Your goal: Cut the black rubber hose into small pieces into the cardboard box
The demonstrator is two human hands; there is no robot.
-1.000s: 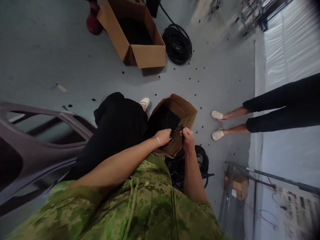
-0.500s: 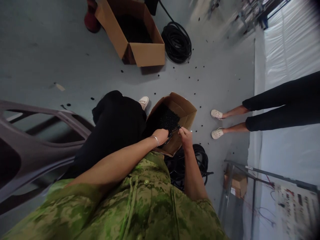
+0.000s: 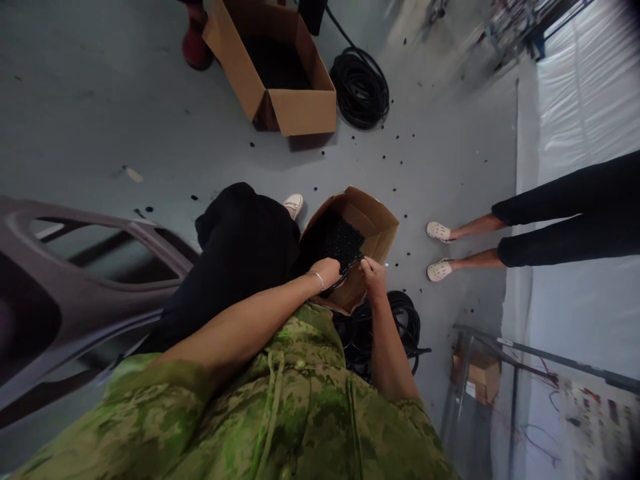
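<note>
Between my knees sits an open cardboard box (image 3: 384,235) with a heap of small black pieces (image 3: 345,241) in it. Over the box's near side, my left hand (image 3: 327,270) is closed on one end of a thin black strip (image 3: 351,267). The fingers of my right hand (image 3: 373,275) pinch its other end, near the box's right wall. Exactly what kind of part the strip is, I cannot make out.
A larger cardboard box (image 3: 305,110) stands ahead, beside a coil of black hose (image 3: 361,90). Another black coil (image 3: 407,320) lies by my right forearm. A person's feet in pale clogs (image 3: 440,270) are at right. A grey car-body frame (image 3: 100,280) is at left. Black bits dot the floor.
The whole scene has shifted slightly to the right in view. Both hands keep their hold on the black strip, with little visible movement.
</note>
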